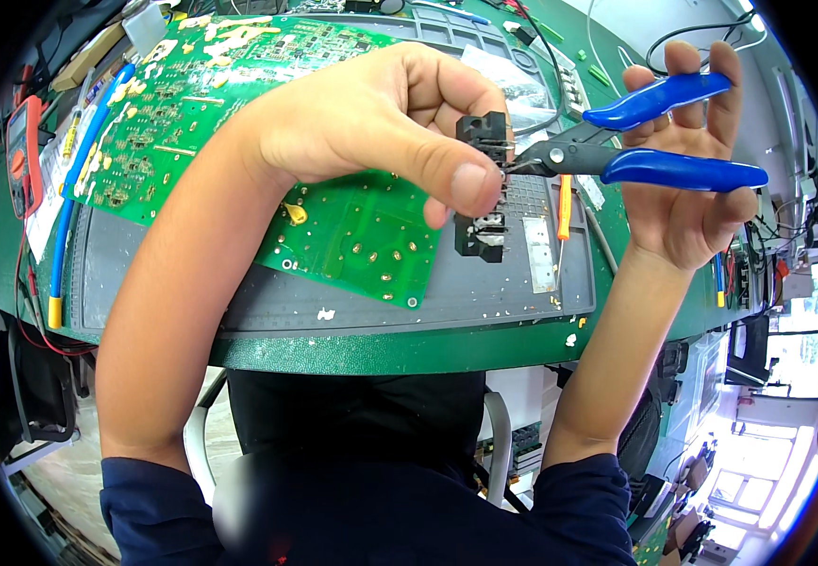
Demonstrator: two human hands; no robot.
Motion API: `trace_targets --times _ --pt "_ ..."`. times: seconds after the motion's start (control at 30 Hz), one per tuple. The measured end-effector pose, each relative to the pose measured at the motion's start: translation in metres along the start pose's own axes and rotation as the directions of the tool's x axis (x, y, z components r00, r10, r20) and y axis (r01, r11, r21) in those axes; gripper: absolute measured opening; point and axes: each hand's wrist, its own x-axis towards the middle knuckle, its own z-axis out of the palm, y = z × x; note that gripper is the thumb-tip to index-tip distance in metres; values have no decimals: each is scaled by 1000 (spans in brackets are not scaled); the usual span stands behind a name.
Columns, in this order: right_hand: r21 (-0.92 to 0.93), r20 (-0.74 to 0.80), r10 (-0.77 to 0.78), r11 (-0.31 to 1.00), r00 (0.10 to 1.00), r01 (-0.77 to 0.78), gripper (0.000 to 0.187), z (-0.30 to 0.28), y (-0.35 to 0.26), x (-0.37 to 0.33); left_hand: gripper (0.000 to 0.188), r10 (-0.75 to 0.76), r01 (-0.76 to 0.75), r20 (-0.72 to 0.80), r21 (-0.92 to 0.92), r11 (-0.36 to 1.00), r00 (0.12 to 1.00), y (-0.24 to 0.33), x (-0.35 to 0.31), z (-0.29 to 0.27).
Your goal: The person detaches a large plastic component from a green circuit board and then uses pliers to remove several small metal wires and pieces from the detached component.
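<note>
Between the thumb and fingers of my left hand is a black plastic connector block with thin metal pins along its right side. My right hand holds blue-handled flush cutters, the handles spread apart and the fingers stretched around them. The cutter tips reach the pins next to my left thumb; whether a pin lies between the jaws I cannot make out. Below my left wrist lies a large green circuit board, partly hidden by my arm and hand.
The board rests on a grey work mat on a green table. An orange-handled screwdriver lies to the right. At the left are a blue tube-like tool and a red multimeter with leads. Cables run along the back.
</note>
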Motion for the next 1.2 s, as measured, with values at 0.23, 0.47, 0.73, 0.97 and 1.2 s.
trace_targets --times 0.23,0.47,0.73,0.97,1.2 --pt "-25 -3 -2 1000 1000 2 92 2 2 1 57 -26 27 -18 16 1000 1000 1 -1 1" --pt "-6 -4 0 1000 1000 0 92 1 2 1 57 -44 45 -25 23 999 999 2 0 0" --pt "13 34 -20 1000 999 20 92 -2 5 2 58 -69 69 -42 2 998 997 4 -4 2" --pt "5 72 -14 1000 997 13 93 -2 3 0 48 -103 107 -64 65 992 993 8 -4 7" --pt "-40 77 -7 999 997 10 92 1 3 -1 47 -127 137 -81 135 981 989 8 -5 7"
